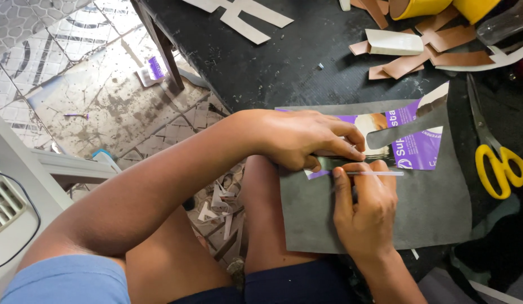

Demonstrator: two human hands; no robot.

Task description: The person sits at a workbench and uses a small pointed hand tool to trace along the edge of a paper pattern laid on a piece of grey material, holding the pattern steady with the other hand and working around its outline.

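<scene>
Left hand (306, 138) pressed flat, fingers spread, on a purple-and-white card cutout (410, 138) lying on a grey sheet (430, 208) at the near edge of a black table (284, 62). Right hand (365, 208) closed around a thin pale pen (377, 173), tip at the cutout's lower edge, just below the left fingertips. Pen lying nearly level, long axis left to right, free end pointing right. Cutout's long axis also running left to right, rising slightly toward the right. Hands close together, almost touching. Yellow-handled scissors (498, 163) to the right, blades pointing away. Brown strips (419, 56) farther back.
</scene>
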